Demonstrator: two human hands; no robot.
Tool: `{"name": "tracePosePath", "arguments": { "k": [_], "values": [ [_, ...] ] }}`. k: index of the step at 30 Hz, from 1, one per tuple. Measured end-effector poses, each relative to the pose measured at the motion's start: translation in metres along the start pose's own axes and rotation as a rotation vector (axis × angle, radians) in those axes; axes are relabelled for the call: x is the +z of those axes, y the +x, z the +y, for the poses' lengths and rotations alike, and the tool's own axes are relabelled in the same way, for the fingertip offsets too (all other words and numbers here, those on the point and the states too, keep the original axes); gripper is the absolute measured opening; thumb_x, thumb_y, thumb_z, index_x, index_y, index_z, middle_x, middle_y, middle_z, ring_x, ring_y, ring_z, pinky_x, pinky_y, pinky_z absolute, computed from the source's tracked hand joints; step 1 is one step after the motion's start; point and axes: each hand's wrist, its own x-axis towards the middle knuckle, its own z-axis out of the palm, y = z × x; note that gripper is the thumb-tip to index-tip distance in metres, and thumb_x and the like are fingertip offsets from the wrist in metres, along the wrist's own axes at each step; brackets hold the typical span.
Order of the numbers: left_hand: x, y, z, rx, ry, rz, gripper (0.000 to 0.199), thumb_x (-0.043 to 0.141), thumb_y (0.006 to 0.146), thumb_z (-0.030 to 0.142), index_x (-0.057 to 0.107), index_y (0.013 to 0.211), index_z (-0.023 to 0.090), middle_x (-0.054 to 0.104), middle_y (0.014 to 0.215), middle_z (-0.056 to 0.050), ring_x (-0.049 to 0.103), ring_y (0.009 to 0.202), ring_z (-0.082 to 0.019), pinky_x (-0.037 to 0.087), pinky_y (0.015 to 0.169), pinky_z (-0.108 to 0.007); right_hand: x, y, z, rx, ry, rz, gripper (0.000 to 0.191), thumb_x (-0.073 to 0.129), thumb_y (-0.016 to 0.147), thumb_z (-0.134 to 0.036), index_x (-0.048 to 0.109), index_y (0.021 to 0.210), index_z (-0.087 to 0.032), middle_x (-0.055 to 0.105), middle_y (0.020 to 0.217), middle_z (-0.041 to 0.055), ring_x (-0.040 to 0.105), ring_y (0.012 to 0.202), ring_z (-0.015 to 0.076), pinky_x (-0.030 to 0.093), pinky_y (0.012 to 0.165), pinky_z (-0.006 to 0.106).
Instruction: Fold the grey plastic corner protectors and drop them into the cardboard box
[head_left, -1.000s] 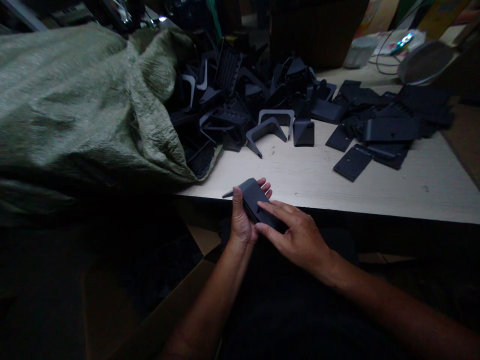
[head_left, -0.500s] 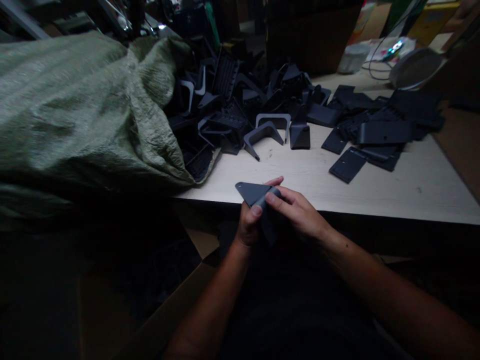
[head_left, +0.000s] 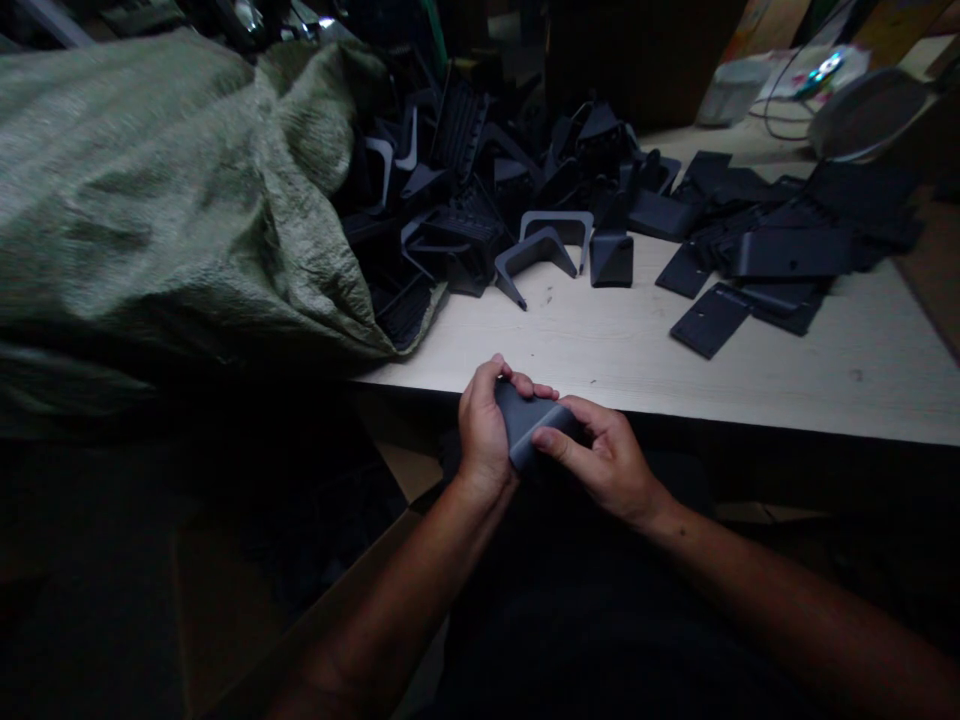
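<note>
Between my two hands, just in front of the table's near edge, is a dark grey bracket (head_left: 531, 425) with a triangular face and a bent side. My left hand (head_left: 484, 420) wraps its left end, the thumb and fingers closed over the tip. At the other end my right hand (head_left: 611, 455) grips the bent side, its thumb pressed on the near face. The bracket's underside is hidden. Beyond it on the table lie two U-shaped grey brackets (head_left: 536, 255) and another bent bracket (head_left: 612, 260), at the front of a dark heap of similar parts (head_left: 465, 235).
A green woven sack (head_left: 187, 220) bulges over the table's left side, its mouth toward the heap. Flat dark plates (head_left: 711, 320) are piled at right on the pale table (head_left: 600, 345). A round dish (head_left: 868, 115) and clear tub (head_left: 731, 92) stand behind. An open cardboard box (head_left: 360, 570) sits below.
My left hand has shifted from the bracket's near side up around its pointed end. The bracket has turned and dropped slightly toward me. My right hand keeps hold and has moved a little lower.
</note>
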Motion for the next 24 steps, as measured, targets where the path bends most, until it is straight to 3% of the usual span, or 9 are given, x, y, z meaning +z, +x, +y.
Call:
{"name": "tracePosePath", "arguments": {
  "k": [4, 8, 11, 13, 15, 18, 24],
  "values": [
    [-0.009, 0.007, 0.003, 0.085, 0.165, -0.055, 0.031, 0.07, 0.088, 0.05, 0.064, 0.078, 0.022, 0.066, 0.066, 0.0, 0.069, 0.069, -0.021, 0.055, 0.081, -0.036, -0.016, 0.009, -0.011, 0.156, 0.04, -0.117, 0.038, 0.085, 0.083, -0.055, 0.074, 0.086, -0.019, 0.07, 0.082, 0.0015, 0.064, 0.075, 0.019, 0.052, 0.068, 0.028],
    [-0.024, 0.012, 0.018, 0.315, 0.701, -0.253, 0.033, 0.078, 0.085, 0.05, 0.075, 0.071, 0.021, 0.07, 0.076, -0.003, 0.062, 0.079, -0.021, 0.045, 0.074, -0.029, -0.034, 0.017, -0.019, 0.264, -0.034, -0.186, 0.039, 0.087, 0.082, -0.055, 0.076, 0.086, -0.018, 0.07, 0.076, 0.0008, 0.063, 0.068, 0.0177, 0.048, 0.059, 0.025],
    [-0.028, 0.011, 0.029, 0.261, 0.985, -0.519, 0.044, 0.072, 0.09, 0.052, 0.066, 0.061, 0.02, 0.055, 0.062, 0.001, 0.047, 0.063, -0.016, 0.032, 0.061, -0.029, -0.038, 0.022, -0.021, 0.216, -0.168, -0.239, 0.037, 0.088, 0.082, -0.054, 0.078, 0.086, -0.018, 0.071, 0.076, 0.0003, 0.063, 0.069, 0.0181, 0.047, 0.059, 0.026],
    [-0.026, 0.012, 0.033, 0.178, 1.012, -0.612, 0.054, 0.066, 0.093, 0.058, 0.058, 0.056, 0.02, 0.044, 0.057, 0.002, 0.038, 0.057, -0.014, 0.025, 0.056, -0.03, -0.04, 0.025, -0.023, 0.138, -0.252, -0.238, 0.035, 0.086, 0.085, -0.053, 0.08, 0.089, -0.019, 0.073, 0.08, 0.0001, 0.065, 0.073, 0.0187, 0.047, 0.064, 0.027],
    [-0.025, 0.015, 0.032, 0.134, 0.924, -0.56, 0.059, 0.065, 0.092, 0.064, 0.052, 0.053, 0.021, 0.04, 0.054, 0.003, 0.034, 0.053, -0.013, 0.023, 0.053, -0.03, -0.043, 0.026, -0.024, 0.043, -0.356, -0.183, 0.031, 0.083, 0.089, -0.052, 0.081, 0.092, -0.021, 0.075, 0.085, 0.0003, 0.067, 0.078, 0.0193, 0.048, 0.069, 0.028],
    [-0.027, 0.022, 0.025, 0.091, 0.723, -0.39, 0.062, 0.066, 0.087, 0.07, 0.049, 0.051, 0.023, 0.037, 0.049, 0.004, 0.03, 0.046, -0.012, 0.022, 0.048, -0.031, -0.051, 0.021, -0.022, -0.046, -0.44, -0.086, 0.03, 0.075, 0.097, -0.051, 0.081, 0.091, -0.022, 0.077, 0.087, 0.0011, 0.068, 0.08, 0.0192, 0.047, 0.072, 0.029],
    [-0.032, 0.027, 0.003, -0.014, 0.58, -0.16, 0.054, 0.078, 0.08, 0.061, 0.055, 0.05, 0.022, 0.044, 0.047, 0.003, 0.038, 0.044, -0.011, 0.03, 0.048, -0.03, -0.047, 0.008, -0.007, -0.012, -0.26, 0.152, 0.039, 0.078, 0.092, -0.051, 0.077, 0.071, -0.018, 0.066, 0.063, 0.0006, 0.055, 0.059, 0.0149, 0.04, 0.056, 0.027]
  ]
}}
